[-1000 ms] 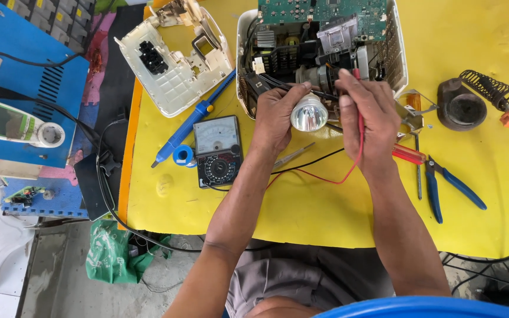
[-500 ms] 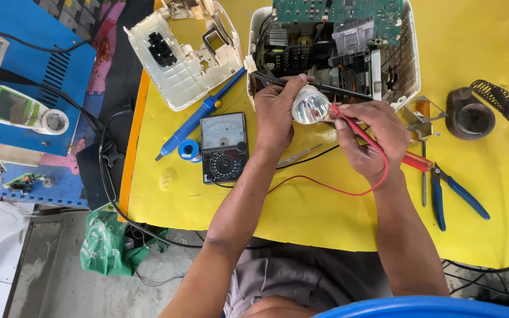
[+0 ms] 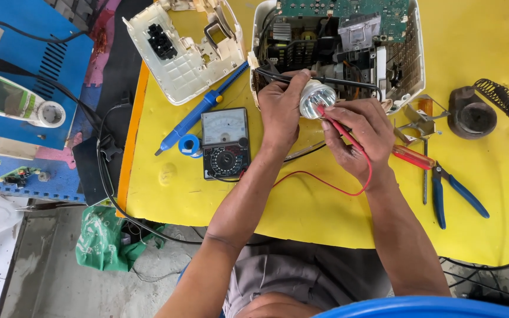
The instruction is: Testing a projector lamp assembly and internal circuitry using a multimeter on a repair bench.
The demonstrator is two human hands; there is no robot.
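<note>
Shiny reflector and plastic shells on a matt yellow bench

The round silvery lamp reflector (image 3: 317,97) gleams like polished metal or mirrored glass; the thin red probe (image 3: 343,131) on it looks smooth plastic. The yellow table top (image 3: 337,218) is matt and slightly scuffed. The black-and-grey analogue meter (image 3: 225,143) has a glossy clear window over a matt plastic body. The off-white opened device housing (image 3: 405,65) and the loose off-white ribbed cover (image 3: 178,65) are dull plastic. The blue-handled pliers (image 3: 452,191) show smooth rubbery grips and dull metal.
</note>
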